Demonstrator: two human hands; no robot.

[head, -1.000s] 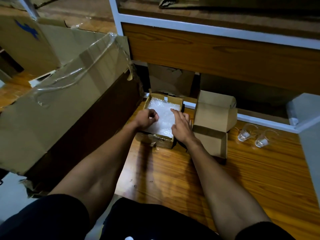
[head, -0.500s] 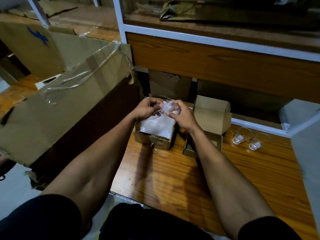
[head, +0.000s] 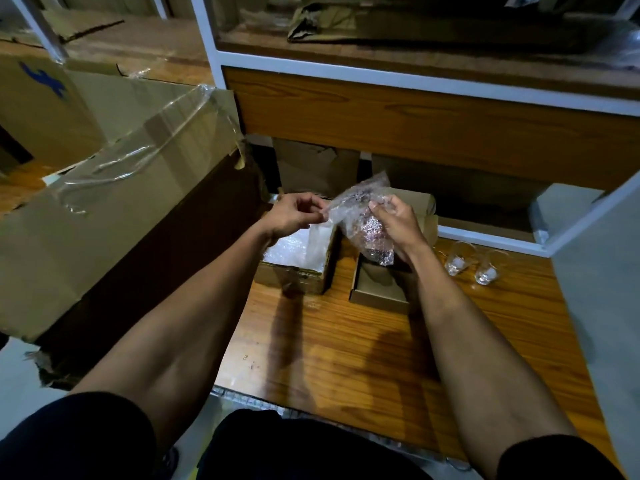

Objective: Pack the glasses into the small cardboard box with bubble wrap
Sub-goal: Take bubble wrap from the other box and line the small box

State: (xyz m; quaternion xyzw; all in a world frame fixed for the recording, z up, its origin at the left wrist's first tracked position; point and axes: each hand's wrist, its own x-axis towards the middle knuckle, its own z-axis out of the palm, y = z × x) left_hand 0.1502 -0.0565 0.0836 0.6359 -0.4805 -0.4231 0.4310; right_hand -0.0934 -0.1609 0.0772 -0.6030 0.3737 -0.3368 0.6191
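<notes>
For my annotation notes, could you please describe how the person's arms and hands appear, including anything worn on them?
Both arms are bare from the hands up to the bottom of the frame, with no sleeves showing. The left hand and the right hand wear no gloves, and no rings, watch or bracelet can be seen on either wrist. Dark shorts cover the thighs at the bottom of the head view.

dim, warm | forearm shadows on floor | wide-angle edge bending | soft
</notes>
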